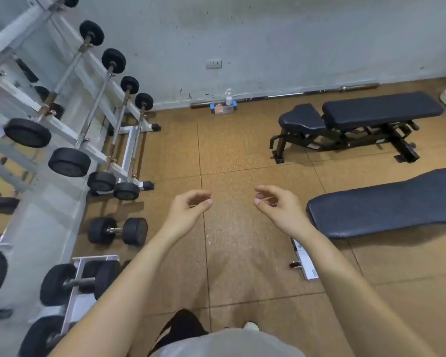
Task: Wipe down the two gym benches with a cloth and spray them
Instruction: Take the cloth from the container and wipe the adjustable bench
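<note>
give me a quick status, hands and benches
Left hand and right hand empty, fingers loosely curled. Near bench and far bench untouched. Spray bottle by the wall, open floor between.

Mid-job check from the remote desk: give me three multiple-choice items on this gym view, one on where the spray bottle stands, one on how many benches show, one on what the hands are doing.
1. Where does the small clear spray bottle stand?
A. on the nearer bench
B. on the floor by the grey wall, in a small clear tray
C. on the barbell rack

2. How many dark blue padded benches show?
A. two
B. one
C. four

3. What is the state of the two bare hands?
A. both grip a cloth
B. one holds the bottle
C. both are empty, fingers loosely curled

Answers:
1 B, the bottle sits at the foot of the wall, far from both hands.
2 A, the far bench stands near the wall and the near bench lies at the right.
3 C, the left hand and right hand hover over the brown floor, holding nothing.
</note>
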The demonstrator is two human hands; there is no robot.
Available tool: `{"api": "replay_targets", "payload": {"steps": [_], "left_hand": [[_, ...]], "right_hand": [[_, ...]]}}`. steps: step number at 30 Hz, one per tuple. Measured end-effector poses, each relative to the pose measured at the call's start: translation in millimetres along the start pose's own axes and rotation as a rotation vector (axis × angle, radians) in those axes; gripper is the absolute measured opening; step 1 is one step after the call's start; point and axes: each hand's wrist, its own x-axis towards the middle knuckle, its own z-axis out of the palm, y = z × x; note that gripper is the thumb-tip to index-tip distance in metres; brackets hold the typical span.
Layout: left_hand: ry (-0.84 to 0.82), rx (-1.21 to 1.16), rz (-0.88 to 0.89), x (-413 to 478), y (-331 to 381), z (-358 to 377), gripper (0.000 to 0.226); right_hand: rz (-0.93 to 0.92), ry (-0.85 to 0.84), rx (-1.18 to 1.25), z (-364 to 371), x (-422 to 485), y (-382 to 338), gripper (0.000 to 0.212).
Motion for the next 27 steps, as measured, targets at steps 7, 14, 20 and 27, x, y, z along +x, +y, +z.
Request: {"api": "replay_targets", "payload": {"steps": [7, 14, 20, 27], "left_hand": [[-0.006, -0.009, -0.173, -9, -53, 35, 0.023], [-0.024, -0.088, -0.306, 66, -94, 28, 0.017], [-0.036, -0.073, -0.300, 194, -109, -25, 0.017], [-0.142, -0.023, -0.244, 348, -78, -64, 0.017]], "right_hand": [[0.173, -0.143, 0.013, 24, 23, 61, 0.018], [0.258, -0.284, -0.056, 51, 116, 64, 0.021], [0.297, -0.340, -0.178, 64, 224, 40, 0.025], [0.327, -0.287, -0.025, 61, 353, 10, 0.027]]}}
